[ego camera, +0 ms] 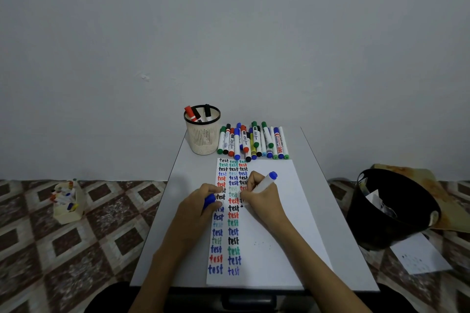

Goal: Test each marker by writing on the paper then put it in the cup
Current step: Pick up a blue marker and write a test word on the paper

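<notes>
**A:** Where is the marker now?

**B:** My right hand [264,195] pinches the blue marker [265,181] over the paper [274,223], in front of the cup [202,134]. My left hand [201,198], also in front of the cup, curls around the cap [209,201].

**A:** Any advice?

**B:** I would press lightly, write one short word, then close the cap firmly before the cup.

The paper [259,262] bears "test" repeatedly in several colours; the markers' [236,142] labels blur.
</notes>
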Demonstrator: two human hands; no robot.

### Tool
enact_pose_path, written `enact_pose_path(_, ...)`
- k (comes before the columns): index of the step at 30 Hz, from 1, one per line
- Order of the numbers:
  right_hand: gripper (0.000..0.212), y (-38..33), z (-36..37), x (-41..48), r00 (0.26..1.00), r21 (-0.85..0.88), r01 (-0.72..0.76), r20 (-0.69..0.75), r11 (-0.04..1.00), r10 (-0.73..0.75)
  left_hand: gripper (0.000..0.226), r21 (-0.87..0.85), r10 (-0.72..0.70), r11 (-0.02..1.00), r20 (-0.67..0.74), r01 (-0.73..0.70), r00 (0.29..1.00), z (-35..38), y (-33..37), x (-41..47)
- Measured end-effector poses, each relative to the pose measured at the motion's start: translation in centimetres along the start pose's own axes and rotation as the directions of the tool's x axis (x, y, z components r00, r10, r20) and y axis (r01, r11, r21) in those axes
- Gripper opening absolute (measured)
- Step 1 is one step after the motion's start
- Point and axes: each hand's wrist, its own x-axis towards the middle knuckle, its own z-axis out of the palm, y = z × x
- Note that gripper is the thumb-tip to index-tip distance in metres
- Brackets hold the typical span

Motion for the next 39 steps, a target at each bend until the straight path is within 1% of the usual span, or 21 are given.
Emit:
enact_pose_path(4,0.033,-0.12,-0.33,0.04,0.999,-0.005,0.01,-0.036,1.0,-0.011,0.042,-0.023,0.007,1.0,0.009,-0.007,1.0,-0.07,0.31,-0.09)
enact_pose_path(6,0.031,0.0,-0.35,0.04,1.0,-0.029,0.01,-0.029,1.0,-0.01,0.051,-0.011,0.001,1.0,0.002,-0.001,1.0,-0.12,0.38,-0.07)
enact_pose_path(8,0.031,-0.07,-0.22,-0.03,1.0,-0.031,0.016,-0.011,0.999,-0.016,0.053,-0.009,-0.009,1.0,-0.011,0.009,1.0,-0.15,0.21,-0.1)
enact_pose_path(11,0.034,-0.32,-0.13,-0.22,1.0,-0.049,0.002,0.012,0.999,-0.001,0.045,-0.007,-0.012,1.0,-0.013,0.012,1.0,-0.12,-0.15,-0.16)
enact_pose_path(13,0.035,-0.32,-0.29,-0.23,0.999,-0.057,0.008,0.036,0.998,-0.006,0.045,0.003,0.026,1.0,-0.01,-0.026,1.0,-0.14,-0.16,-0.16)
enact_pose_path(15,0.035,-0.09,-0.63,-0.03,1.0,-0.03,0.008,0.013,1.0,-0.008,0.046,0.014,0.073,0.997,-0.002,-0.073,0.997,-0.25,-0.03,-0.15)
enact_pose_path(18,0.037,-0.27,-0.66,-0.17,1.0,-0.005,0.003,0.0,1.0,-0.003,0.031,0.051,0.097,0.994,0.015,-0.098,0.995,-0.19,-0.19,-0.04)
enact_pose_path(20,0.036,-0.11,-0.51,-0.18,1.0,-0.001,0.019,0.003,1.0,-0.019,0.026,0.071,0.098,0.992,0.018,-0.099,0.995,-0.11,-0.28,-0.01)
enact_pose_path(22,0.035,-0.02,-0.44,-0.19,1.0,0.017,0.025,0.0,1.0,-0.025,0.031,0.088,0.108,0.99,0.03,-0.11,0.994,-0.12,-0.23,-0.03)
enact_pose_path(25,0.034,-0.02,-0.52,-0.27,0.999,0.031,0.033,0.013,0.999,-0.034,0.044,0.103,0.114,0.988,0.039,-0.118,0.993,-0.21,-0.16,-0.07)
enact_pose_path(26,0.034,-0.02,-0.56,-0.28,0.999,0.024,0.029,0.02,0.999,-0.029,0.045,0.104,0.114,0.988,0.04,-0.117,0.993,-0.23,-0.15,-0.07)
enact_pose_path(30,0.036,0.15,-0.64,-0.18,0.999,-0.009,0.005,0.036,1.0,-0.005,0.024,0.11,0.121,0.986,0.04,-0.124,0.992,-0.15,-0.21,-0.04)
enact_pose_path(39,0.035,-0.07,-0.54,-0.21,0.999,-0.007,0.034,-0.034,0.999,-0.034,0.023,0.124,0.122,0.985,0.027,-0.124,0.992,-0.17,-0.08,-0.15)
